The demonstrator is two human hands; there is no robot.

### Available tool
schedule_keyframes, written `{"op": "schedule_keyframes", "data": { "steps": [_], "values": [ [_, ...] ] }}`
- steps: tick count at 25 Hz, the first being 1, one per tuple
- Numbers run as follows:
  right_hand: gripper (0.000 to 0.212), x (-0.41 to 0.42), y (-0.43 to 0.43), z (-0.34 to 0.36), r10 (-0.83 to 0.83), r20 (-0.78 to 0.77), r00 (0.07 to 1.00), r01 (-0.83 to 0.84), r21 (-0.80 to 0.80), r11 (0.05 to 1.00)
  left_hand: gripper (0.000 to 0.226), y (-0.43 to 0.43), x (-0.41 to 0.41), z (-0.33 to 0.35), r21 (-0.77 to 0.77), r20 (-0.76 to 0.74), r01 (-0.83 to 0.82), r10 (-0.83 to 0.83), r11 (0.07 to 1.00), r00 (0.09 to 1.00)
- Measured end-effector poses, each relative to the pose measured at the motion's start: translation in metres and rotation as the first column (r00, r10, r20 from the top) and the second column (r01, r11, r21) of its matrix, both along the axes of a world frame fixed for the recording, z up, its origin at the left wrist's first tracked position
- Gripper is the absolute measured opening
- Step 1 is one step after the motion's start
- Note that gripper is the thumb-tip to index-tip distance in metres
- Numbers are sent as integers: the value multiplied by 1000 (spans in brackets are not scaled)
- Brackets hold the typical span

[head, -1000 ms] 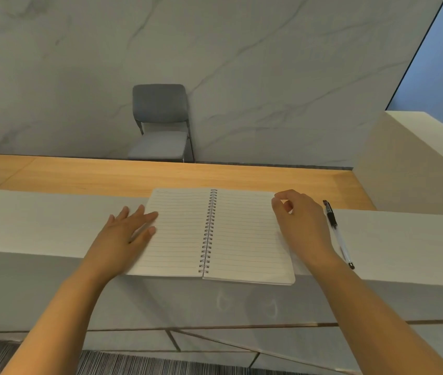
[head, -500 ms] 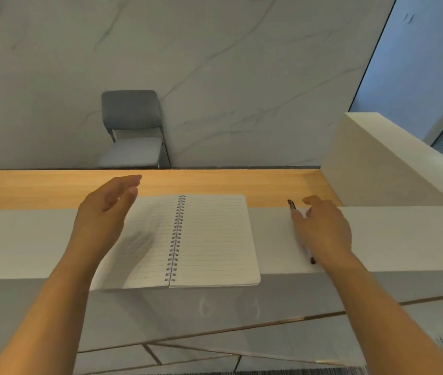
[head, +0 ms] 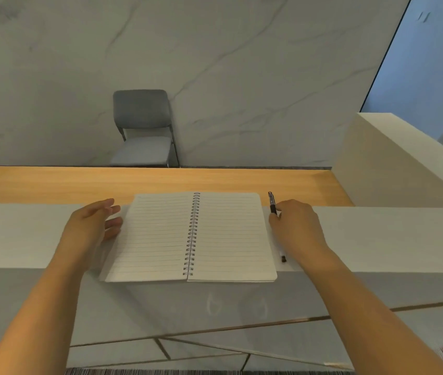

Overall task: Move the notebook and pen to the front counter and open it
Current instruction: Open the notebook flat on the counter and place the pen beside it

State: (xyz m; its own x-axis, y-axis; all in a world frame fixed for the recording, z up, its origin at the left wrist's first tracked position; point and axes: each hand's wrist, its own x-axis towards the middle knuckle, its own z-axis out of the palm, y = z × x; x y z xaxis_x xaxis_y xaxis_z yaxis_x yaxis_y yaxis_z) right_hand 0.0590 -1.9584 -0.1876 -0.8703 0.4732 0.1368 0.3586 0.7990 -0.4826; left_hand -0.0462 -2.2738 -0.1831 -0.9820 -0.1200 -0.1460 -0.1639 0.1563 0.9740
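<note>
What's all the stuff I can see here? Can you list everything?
notebook: one, white lined pages, spiral-bound, lying open on the counter
pen: one, black and white, right of the notebook, partly under the hand
counter: one, white top
desk: one, wood, behind the counter
chair: one, grey, against the marble wall
left hand: open, at the notebook's left edge
right hand: over the pen; whether its fingers grip the pen is unclear

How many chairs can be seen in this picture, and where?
1. The grey chair stands against the marble wall, behind the wooden counter, up and left of the open notebook. More may be hidden below the counter.
</note>
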Motion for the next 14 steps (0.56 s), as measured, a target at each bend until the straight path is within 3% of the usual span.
{"op": "schedule_keyframes", "data": {
  "steps": [4,14],
  "values": [
    [33,-6,-7,-13,-20,111,994,18,17,1000,36,-7,3,-4,18,25,21,-21,1000,999],
    [39,0,-4,-13,-18,121,992,11,52,999,36,-11,5,-8,-104,-26,97,-100,990,995]
  ]
}}
